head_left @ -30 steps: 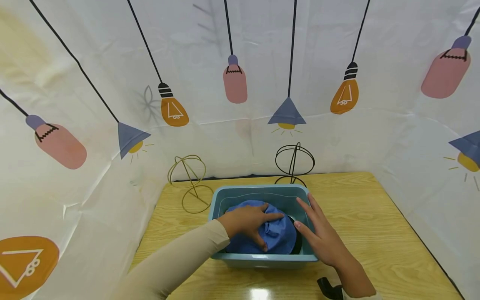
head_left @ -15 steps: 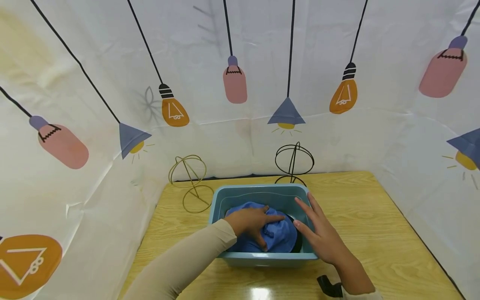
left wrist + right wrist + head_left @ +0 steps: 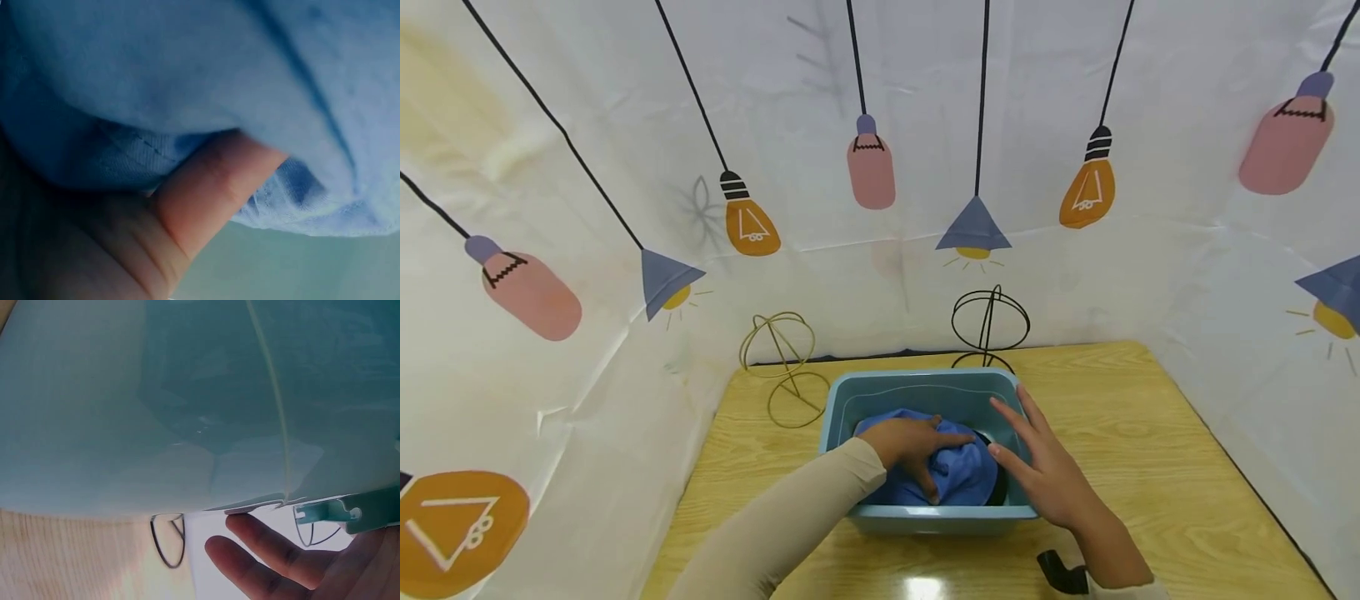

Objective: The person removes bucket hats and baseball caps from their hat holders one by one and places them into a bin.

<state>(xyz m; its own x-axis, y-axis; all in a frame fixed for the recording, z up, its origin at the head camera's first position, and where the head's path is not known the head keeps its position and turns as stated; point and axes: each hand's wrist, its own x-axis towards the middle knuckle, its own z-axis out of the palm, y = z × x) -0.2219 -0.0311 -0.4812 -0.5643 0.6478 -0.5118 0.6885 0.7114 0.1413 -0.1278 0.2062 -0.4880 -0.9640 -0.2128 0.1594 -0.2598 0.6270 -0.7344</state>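
Note:
Inside a blue-green plastic bin (image 3: 943, 527) on the table lies a blue fabric hat (image 3: 964, 473) with stitched seams. My left hand (image 3: 910, 446) grips the hat from above, fingers spread over its crown. In the left wrist view, the thumb (image 3: 215, 187) is tucked under a fold of the hat's cloth (image 3: 187, 69). A black edge (image 3: 998, 485) shows beneath the hat at its right. My right hand (image 3: 1048, 475) rests at the bin's right rim with fingers extended; two fingertips show below the bin wall (image 3: 187, 412) in the right wrist view.
Behind the bin stand a gold wire stand (image 3: 795, 392) at left and a black wire stand (image 3: 988, 321) at right. The wooden table (image 3: 1150, 458) meets a white sheet (image 3: 880, 292) printed with lamps. A black curved piece (image 3: 1060, 573) lies by my right wrist.
My left hand and forearm have shifted slightly to the right, with the blue hat bunching under the fingers and sitting a little lower at its far side. The right hand keeps its place.

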